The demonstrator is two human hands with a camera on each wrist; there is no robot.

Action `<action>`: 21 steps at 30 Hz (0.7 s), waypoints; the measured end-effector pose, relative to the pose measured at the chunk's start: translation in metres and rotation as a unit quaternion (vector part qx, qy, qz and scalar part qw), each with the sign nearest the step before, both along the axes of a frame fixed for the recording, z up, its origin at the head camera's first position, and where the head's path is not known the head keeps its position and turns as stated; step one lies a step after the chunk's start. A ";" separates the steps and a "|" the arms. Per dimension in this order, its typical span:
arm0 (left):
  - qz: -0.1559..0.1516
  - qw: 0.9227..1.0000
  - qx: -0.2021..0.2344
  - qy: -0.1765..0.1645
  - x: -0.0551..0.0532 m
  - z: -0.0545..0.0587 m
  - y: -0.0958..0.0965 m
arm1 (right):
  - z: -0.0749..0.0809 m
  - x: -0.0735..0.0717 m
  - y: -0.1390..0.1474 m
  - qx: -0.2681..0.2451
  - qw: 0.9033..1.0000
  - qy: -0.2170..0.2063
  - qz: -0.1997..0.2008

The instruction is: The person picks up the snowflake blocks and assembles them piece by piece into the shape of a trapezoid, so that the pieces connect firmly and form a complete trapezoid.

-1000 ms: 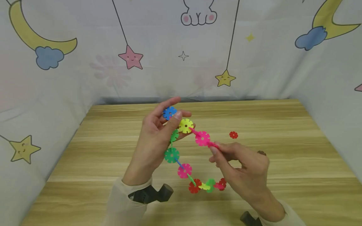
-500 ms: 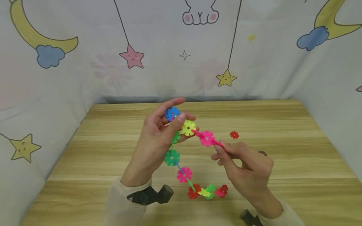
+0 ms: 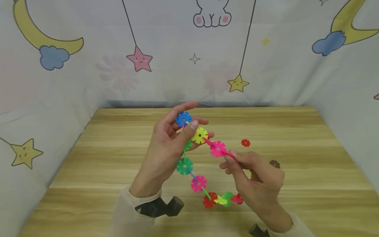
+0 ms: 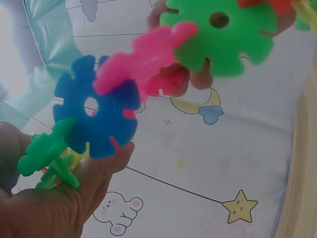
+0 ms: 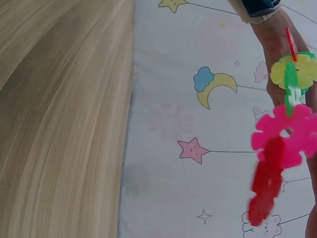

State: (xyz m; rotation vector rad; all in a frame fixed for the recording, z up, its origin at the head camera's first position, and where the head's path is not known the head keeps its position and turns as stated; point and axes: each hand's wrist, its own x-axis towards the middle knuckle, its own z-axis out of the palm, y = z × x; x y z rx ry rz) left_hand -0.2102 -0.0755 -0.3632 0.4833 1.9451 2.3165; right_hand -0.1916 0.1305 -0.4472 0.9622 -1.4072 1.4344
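My left hand (image 3: 168, 138) holds a chain of notched plastic snowflake discs between thumb and fingers. A blue disc (image 3: 184, 119) shows above its thumb and a yellow disc (image 3: 200, 135) just right of it. My right hand (image 3: 259, 179) pinches a pink disc (image 3: 229, 154) edge-on, linked to another pink disc (image 3: 217, 149) that leads back to the yellow one. From the left hand the rest of the chain hangs down: a dark green disc (image 3: 185, 166), a pink disc, then a red disc (image 3: 210, 200). Its lower end runs right, partly behind the right hand. In the left wrist view a bright green disc (image 4: 228, 29) looms close.
On the wooden table (image 3: 97, 158) lie a loose red disc (image 3: 245, 143) and a brown disc (image 3: 274, 164), the latter beside the right hand. A white patterned curtain (image 3: 171, 79) encloses the table's back and sides. Dark cameras are strapped to both wrists, the left camera (image 3: 174, 206) near the chain.
Both hands have shifted slightly right in the head view, still holding the chain. The stretch between them has moved a little right, and the hanging part has swayed.
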 end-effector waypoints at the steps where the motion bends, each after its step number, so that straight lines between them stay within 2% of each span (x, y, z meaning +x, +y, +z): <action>1: -0.003 1.000 0.005 -0.001 0.000 0.000 0.001 | -0.001 0.000 -0.001 0.001 1.000 0.005 -0.005; 5: -0.008 1.000 0.016 -0.012 -0.002 -0.001 0.000 | 0.000 -0.002 -0.004 0.026 0.999 0.039 -0.018; 9: -0.013 0.999 0.023 -0.020 -0.003 -0.003 -0.002 | 0.003 -0.006 -0.001 0.038 0.998 0.056 0.001; 12: -0.016 0.999 0.024 -0.023 -0.003 -0.004 0.000 | 0.005 -0.008 0.009 0.023 0.999 0.033 0.008; 13: -0.017 0.999 0.024 -0.024 -0.004 -0.004 0.001 | 0.006 -0.009 0.013 0.019 1.000 0.013 0.010; 15: -0.015 0.999 0.022 -0.025 -0.004 -0.005 0.002 | 0.010 -0.007 0.023 0.041 0.997 -0.060 0.009; 17: -0.011 0.999 0.019 -0.026 -0.005 -0.006 0.004 | 0.015 -0.003 0.033 0.092 0.983 -0.160 0.025; 18: -0.008 0.999 0.018 -0.026 -0.005 -0.006 0.004 | 0.018 -0.001 0.037 0.124 0.969 -0.211 0.038; 19: -0.005 0.999 0.018 -0.025 -0.005 -0.007 0.005 | 0.021 0.001 0.040 0.158 0.951 -0.261 0.051; 21: 0.000 1.000 0.020 -0.022 -0.006 -0.008 0.008 | 0.025 0.003 0.044 0.210 0.917 -0.332 0.072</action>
